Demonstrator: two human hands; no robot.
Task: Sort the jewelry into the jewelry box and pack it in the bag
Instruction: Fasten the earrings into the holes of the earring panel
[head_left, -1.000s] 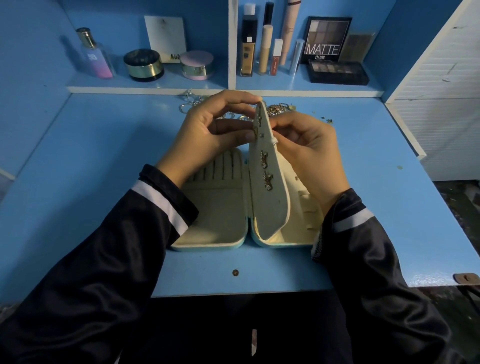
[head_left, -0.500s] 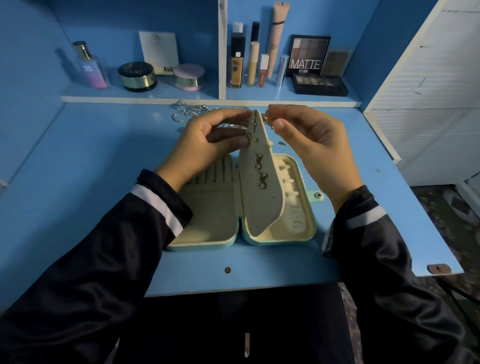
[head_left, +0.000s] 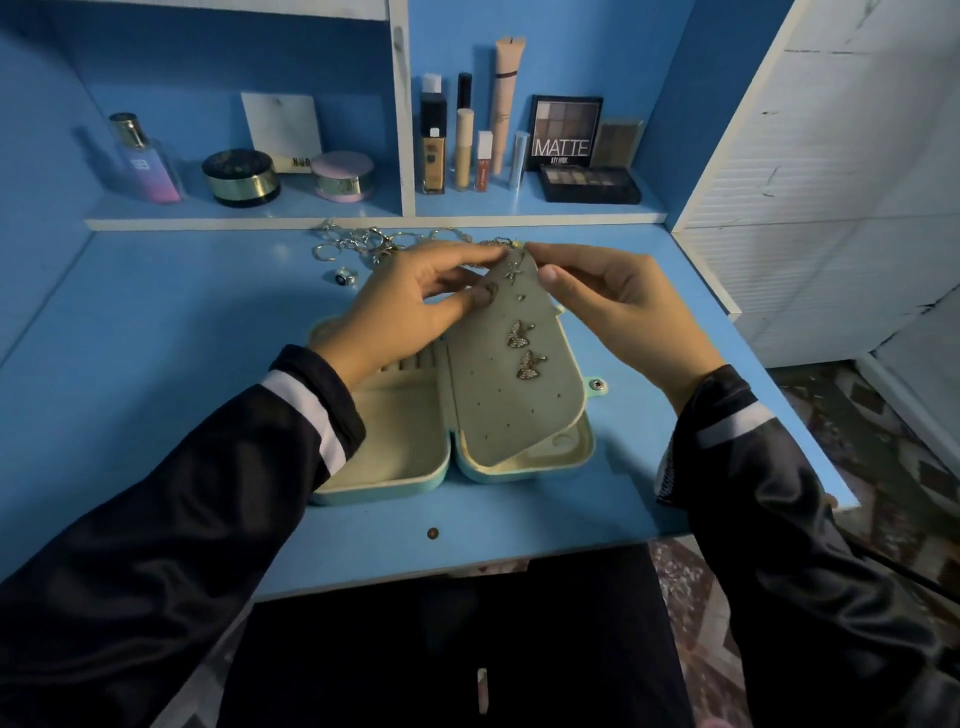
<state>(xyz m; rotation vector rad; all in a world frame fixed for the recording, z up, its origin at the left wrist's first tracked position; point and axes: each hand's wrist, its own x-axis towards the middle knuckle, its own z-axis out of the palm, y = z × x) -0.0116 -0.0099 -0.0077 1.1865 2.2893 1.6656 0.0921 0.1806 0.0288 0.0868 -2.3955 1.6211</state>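
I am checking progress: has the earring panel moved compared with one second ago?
Yes. The earring panel has swung from nearly upright down toward the right half of the jewelry box.

Dark striped jacket sleeves, bare hands

The left sleeve (head_left: 208, 493) and right sleeve (head_left: 779, 519) are of black, slightly glossy fabric. Each has one white band round the forearm, just above a dark cuff. The left hand (head_left: 415, 306) and right hand (head_left: 618, 317) are bare, with short nails showing on the thumbs. Below, the dark trousers (head_left: 457, 634) show a small pale strip at the middle.
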